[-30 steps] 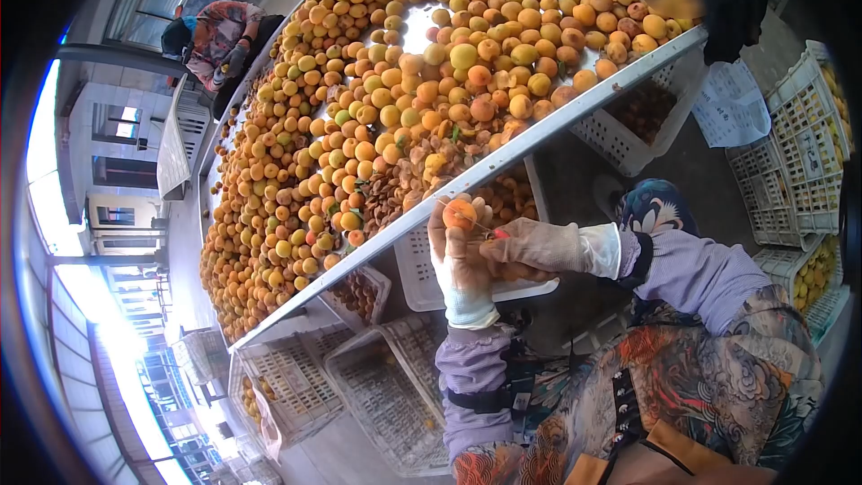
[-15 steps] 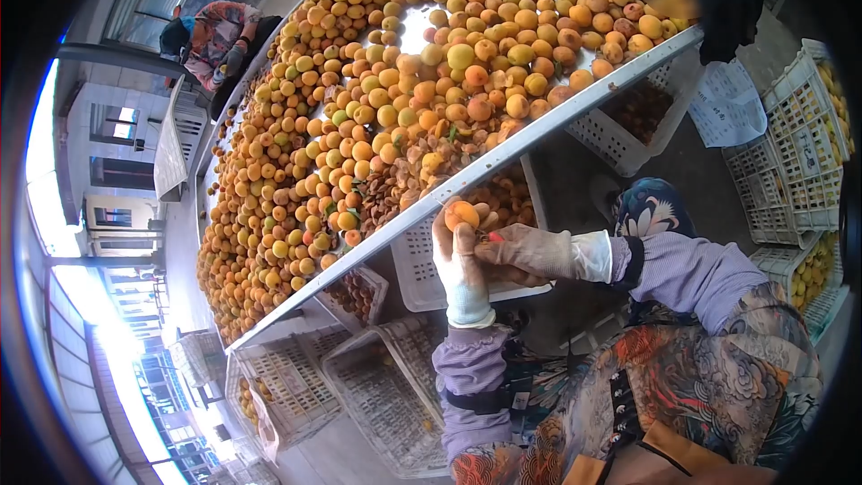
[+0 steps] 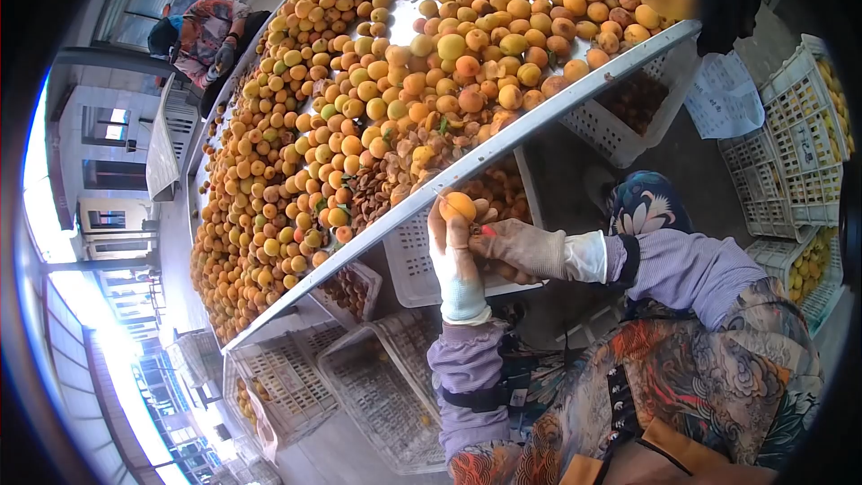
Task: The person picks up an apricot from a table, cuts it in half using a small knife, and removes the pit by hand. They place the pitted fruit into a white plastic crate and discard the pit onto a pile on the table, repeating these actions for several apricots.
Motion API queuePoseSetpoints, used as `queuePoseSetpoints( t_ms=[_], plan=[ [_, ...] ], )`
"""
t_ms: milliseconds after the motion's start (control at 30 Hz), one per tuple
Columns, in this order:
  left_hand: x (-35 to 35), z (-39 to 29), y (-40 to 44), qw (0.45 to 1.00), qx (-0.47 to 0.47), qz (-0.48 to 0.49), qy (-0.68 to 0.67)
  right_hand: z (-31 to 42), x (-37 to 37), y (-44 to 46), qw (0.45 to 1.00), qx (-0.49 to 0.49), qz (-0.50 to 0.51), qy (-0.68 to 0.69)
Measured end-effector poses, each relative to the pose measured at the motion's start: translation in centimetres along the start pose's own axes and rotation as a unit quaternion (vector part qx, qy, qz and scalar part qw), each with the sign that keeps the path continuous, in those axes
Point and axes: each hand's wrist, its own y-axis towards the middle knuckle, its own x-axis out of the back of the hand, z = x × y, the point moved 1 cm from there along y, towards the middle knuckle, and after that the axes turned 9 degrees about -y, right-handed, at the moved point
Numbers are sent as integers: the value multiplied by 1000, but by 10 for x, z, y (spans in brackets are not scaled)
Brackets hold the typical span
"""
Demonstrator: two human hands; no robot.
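Note:
My left hand (image 3: 456, 251), in a pale work glove, is closed on an orange apricot (image 3: 458, 207) held up at the table's near edge. Beside it, my gloved right hand (image 3: 525, 250) is closed with its fingertips against the left hand. A small red object (image 3: 488, 231) shows at its thumb and finger; the rest is hidden by the glove, so I cannot tell its kind. Just beyond the rim lie brown apricot stones (image 3: 370, 202) and split apricot pieces (image 3: 409, 169). Below my hands, a white crate (image 3: 415, 260) holds orange fruit halves (image 3: 503, 193).
The metal-rimmed table (image 3: 539, 117) is heaped with whole apricots (image 3: 359, 108). Crates stand underneath, including a grey one (image 3: 382, 395) and one with stones (image 3: 346, 292). Stacked crates (image 3: 799, 153) of yellow fruit are at right. Another person (image 3: 202, 40) works across the table.
The whole view has shifted slightly. Both hands stay together, with the apricot still in the left and the red object still in the right. The person across the table has moved their hands a little.

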Motion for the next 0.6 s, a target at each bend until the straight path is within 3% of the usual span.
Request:
queuePoseSetpoints(
  t_ms=[167,233,267,300,367,533,600],
  plan=[
    [16,14,6,997,-41,-3,72,1,-3,-2,998,-50,-39,-24],
    [16,13,5,993,-59,-8,98,-4,-2,1,1000,-13,-20,5],
    [14,11,2,999,-23,-11,41,-11,-3,4,1000,-14,-21,5],
    [13,10,1,1000,12,-13,-16,-19,-7,9,998,44,-29,19],
    [16,13,1,998,38,-26,-45,-19,-9,11,994,103,-36,30],
    [20,18,2,994,80,-40,-59,-7,-8,2,999,-4,-25,-47],
    [6,7,0,998,4,-38,-58,-6,-5,3,999,-1,-15,-39]
  ],
)
